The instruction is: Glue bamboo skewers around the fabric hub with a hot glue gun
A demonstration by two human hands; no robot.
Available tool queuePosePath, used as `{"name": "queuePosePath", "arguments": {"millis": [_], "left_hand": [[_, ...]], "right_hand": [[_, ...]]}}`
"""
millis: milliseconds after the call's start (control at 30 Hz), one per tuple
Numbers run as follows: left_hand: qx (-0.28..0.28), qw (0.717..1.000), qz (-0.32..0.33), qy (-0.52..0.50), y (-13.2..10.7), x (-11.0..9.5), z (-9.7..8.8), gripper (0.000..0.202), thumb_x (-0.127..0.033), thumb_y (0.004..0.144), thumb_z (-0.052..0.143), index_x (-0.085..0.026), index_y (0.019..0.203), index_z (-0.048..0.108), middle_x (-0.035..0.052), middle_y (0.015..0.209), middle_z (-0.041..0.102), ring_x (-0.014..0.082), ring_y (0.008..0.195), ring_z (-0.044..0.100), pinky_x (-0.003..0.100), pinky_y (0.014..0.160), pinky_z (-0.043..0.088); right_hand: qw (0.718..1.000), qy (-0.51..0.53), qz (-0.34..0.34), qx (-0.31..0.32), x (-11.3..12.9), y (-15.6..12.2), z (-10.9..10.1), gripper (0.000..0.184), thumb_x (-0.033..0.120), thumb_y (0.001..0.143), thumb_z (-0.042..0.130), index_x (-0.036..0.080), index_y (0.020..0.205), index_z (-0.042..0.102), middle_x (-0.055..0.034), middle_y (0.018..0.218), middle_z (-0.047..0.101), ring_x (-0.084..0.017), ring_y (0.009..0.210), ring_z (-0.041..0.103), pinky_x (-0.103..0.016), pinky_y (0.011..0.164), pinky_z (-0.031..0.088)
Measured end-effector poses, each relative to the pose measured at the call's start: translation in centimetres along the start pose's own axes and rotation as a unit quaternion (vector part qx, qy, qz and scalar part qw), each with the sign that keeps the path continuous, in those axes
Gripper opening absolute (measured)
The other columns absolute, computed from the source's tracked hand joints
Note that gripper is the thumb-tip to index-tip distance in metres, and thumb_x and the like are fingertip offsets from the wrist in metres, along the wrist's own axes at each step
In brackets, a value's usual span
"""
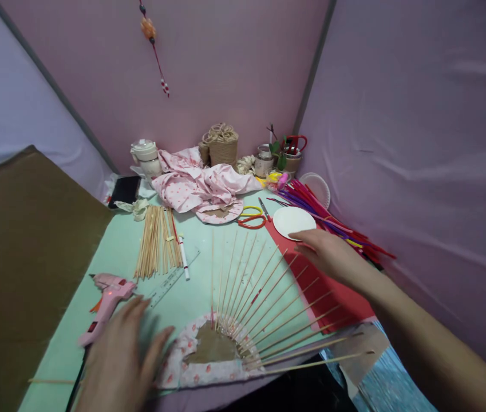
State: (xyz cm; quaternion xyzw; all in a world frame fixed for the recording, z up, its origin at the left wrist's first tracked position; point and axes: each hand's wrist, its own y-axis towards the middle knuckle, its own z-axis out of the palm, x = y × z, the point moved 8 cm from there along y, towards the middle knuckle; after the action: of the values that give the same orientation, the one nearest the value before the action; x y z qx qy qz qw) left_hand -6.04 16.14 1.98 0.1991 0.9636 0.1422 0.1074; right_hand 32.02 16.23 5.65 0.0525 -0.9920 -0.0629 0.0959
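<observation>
In front of me lies a half-round piece covered in pink floral fabric (208,375), with bare brown board in its middle. Thin wooden sticks (264,300) fan out from its curved edge, from upright round to the right. My left hand (116,357), slightly blurred, hovers at its left with thumb and fingers apart, beside a pink glue gun (111,300). Over on the right, my right hand (331,252) reaches to the front rim of a white disc (292,220). Its fingers are stretched out; whether they touch the rim I cannot tell.
Loose sticks (154,243), a white marker (185,260) and a clear ruler (169,284) lie left of centre. Scissors (252,220), crumpled floral cloth (208,186) and twine (224,149) are behind. Red sheets (341,294) and pipe cleaners (332,220) lie right; a cardboard panel (32,246) stands left.
</observation>
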Motion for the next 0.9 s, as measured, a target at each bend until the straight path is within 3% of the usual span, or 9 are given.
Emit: {"name": "queuePosePath", "arguments": {"millis": [33,133,200,300,500,700,767,833,900], "left_hand": [[-0.02,0.999,0.035,-0.014,-0.8,-1.8,0.4,0.048,-0.052,0.091,0.047,-0.018,0.125,0.048,0.0188,0.129,0.059,0.0358,0.118,0.06,0.051,0.094,0.052],[-0.005,0.988,0.148,-0.034,-3.5,-6.3,2.8,0.06,-0.045,0.087,0.057,-0.019,0.139,0.041,0.0167,0.14,0.056,0.0309,0.125,0.058,0.041,0.092,0.056],[-0.005,0.982,0.187,-0.036,-4.8,-7.7,3.8,0.072,-0.042,0.085,0.061,-0.016,0.147,0.034,0.0172,0.141,0.056,0.03,0.124,0.059,0.037,0.091,0.057],[0.013,0.979,0.201,-0.027,-5.7,-8.3,4.7,0.085,-0.038,0.083,0.063,-0.013,0.154,0.023,0.0179,0.143,0.053,0.0306,0.126,0.057,0.036,0.093,0.057],[0.03,0.984,0.169,-0.039,-5.6,-8.6,4.2,0.09,-0.038,0.084,0.064,-0.014,0.156,0.016,0.0185,0.145,0.051,0.0322,0.129,0.054,0.039,0.095,0.056],[0.077,0.987,0.113,-0.085,-5.2,-8.4,3.6,0.074,-0.031,0.082,0.066,-0.019,0.149,0.034,0.016,0.148,0.048,0.0315,0.132,0.051,0.041,0.101,0.051],[0.09,0.988,0.075,-0.104,-3.7,-7.8,2.8,0.057,-0.032,0.086,0.062,-0.016,0.138,0.048,0.0173,0.14,0.056,0.0304,0.125,0.057,0.041,0.098,0.053],[0.102,0.988,0.014,-0.112,-1.2,-6.6,1.9,0.035,-0.034,0.09,0.056,-0.013,0.117,0.062,0.0178,0.116,0.068,0.0294,0.105,0.067,0.041,0.088,0.056],[0.125,0.987,-0.043,-0.087,2.1,-5.3,1.7,0.028,-0.033,0.095,0.048,-0.012,0.096,0.067,0.015,0.093,0.071,0.0282,0.087,0.069,0.041,0.076,0.056]], "right_hand": [[1.0,-0.008,0.015,-0.001,-0.9,1.2,-0.1,0.028,0.015,0.094,0.054,0.015,0.118,0.068,-0.0137,0.118,0.073,-0.027,0.109,0.068,-0.04,0.092,0.053],[0.999,-0.03,0.038,0.014,-2.7,5.3,0.3,0.024,0.026,0.097,0.057,0.017,0.118,0.064,-0.009,0.121,0.069,-0.023,0.107,0.067,-0.043,0.091,0.054],[0.997,-0.046,0.043,0.034,-3.2,8.2,1.2,0.028,0.033,0.095,0.06,0.018,0.119,0.062,-0.0083,0.122,0.065,-0.022,0.103,0.066,-0.044,0.088,0.055],[0.995,-0.062,0.026,0.072,-2.5,11.9,3.3,0.031,0.033,0.095,0.061,0.018,0.122,0.06,-0.0087,0.124,0.063,-0.022,0.102,0.065,-0.044,0.086,0.056],[0.986,-0.065,-0.058,0.139,1.2,15.8,7.0,0.031,0.033,0.095,0.06,0.019,0.123,0.06,-0.0087,0.125,0.062,-0.023,0.103,0.065,-0.044,0.087,0.056],[0.977,-0.085,-0.097,0.17,2.8,17.0,8.1,0.031,0.033,0.095,0.06,0.019,0.123,0.06,-0.0086,0.125,0.062,-0.022,0.103,0.065,-0.043,0.086,0.056],[0.976,-0.096,-0.101,0.167,3.0,16.9,7.9,0.031,0.033,0.095,0.06,0.019,0.122,0.06,-0.0086,0.125,0.063,-0.022,0.103,0.065,-0.044,0.086,0.056],[0.977,-0.104,-0.103,0.154,3.4,16.6,7.4,0.03,0.033,0.095,0.06,0.019,0.121,0.061,-0.0086,0.124,0.063,-0.022,0.103,0.065,-0.044,0.086,0.055],[0.979,-0.104,-0.11,0.138,4.1,16.0,6.8,0.029,0.033,0.095,0.06,0.019,0.12,0.061,-0.0084,0.123,0.063,-0.022,0.103,0.065,-0.044,0.087,0.055]]}}
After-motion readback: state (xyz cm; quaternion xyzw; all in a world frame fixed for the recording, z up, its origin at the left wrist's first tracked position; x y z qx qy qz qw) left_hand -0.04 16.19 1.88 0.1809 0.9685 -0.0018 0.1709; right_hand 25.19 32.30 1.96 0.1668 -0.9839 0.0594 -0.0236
